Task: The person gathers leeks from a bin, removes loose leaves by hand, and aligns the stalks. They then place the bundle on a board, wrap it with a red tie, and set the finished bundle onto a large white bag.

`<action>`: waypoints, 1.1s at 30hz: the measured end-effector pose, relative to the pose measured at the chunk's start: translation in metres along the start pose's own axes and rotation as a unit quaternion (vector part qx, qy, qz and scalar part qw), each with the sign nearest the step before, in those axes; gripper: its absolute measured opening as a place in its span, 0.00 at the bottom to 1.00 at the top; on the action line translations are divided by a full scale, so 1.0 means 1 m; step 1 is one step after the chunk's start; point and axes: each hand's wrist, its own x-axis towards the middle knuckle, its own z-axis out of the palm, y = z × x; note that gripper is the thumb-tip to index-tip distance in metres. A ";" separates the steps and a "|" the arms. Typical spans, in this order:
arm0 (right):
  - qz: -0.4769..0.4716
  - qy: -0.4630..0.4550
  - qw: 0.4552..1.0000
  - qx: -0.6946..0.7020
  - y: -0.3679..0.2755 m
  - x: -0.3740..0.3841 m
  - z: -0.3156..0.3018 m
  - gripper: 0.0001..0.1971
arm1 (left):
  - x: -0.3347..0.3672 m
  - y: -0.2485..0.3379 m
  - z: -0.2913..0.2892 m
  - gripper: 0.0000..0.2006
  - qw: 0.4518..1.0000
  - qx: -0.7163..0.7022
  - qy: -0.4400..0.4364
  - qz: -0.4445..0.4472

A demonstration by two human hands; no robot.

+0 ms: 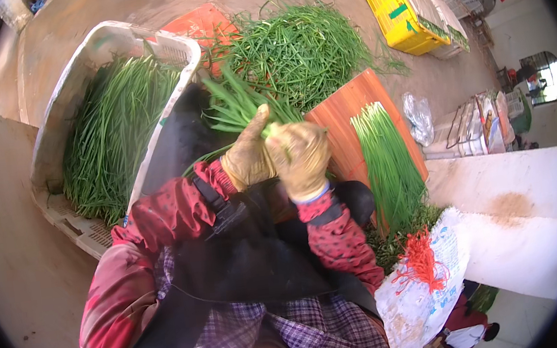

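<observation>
In front of my lap, my left hand (249, 153), in a stained yellowish glove, grips a bunch of green chives (237, 103) with its thumb raised. The leaves fan out toward the far left. Close beside it, my right hand (300, 158), gloved alike and slightly blurred, has its fingers curled in at the bunch's pale end. Just to the right, a neat row of trimmed chives (386, 162) lies on a wood-patterned board (337, 117), pale ends pointing away from me.
A large loose heap of chives (300, 53) lies beyond my hands, partly over a red board (202, 29). At left stands a white crate (153, 143) holding more chives. A yellow crate (387, 10) is far right. Red ties (423, 260) lie on a white sack (408, 313); a person (468, 334) is at lower right.
</observation>
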 end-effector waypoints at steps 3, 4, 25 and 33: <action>0.053 -0.017 0.998 -0.011 -0.026 -0.030 0.003 0.14 | -0.008 -0.001 -0.028 0.36 0.999 0.005 -0.034 -0.040; 0.065 -0.024 0.997 -0.022 -0.032 -0.038 0.002 0.14 | -0.010 -0.005 -0.021 0.35 0.998 0.047 0.018 -0.044; 0.565 -0.035 0.705 0.427 -0.010 -0.115 0.008 0.23 | -0.017 -0.004 -0.048 0.17 0.922 0.359 0.136 0.047; 0.579 -0.167 0.557 0.571 0.010 -0.116 0.021 0.22 | -0.037 0.008 -0.024 0.18 0.769 0.604 0.207 -0.002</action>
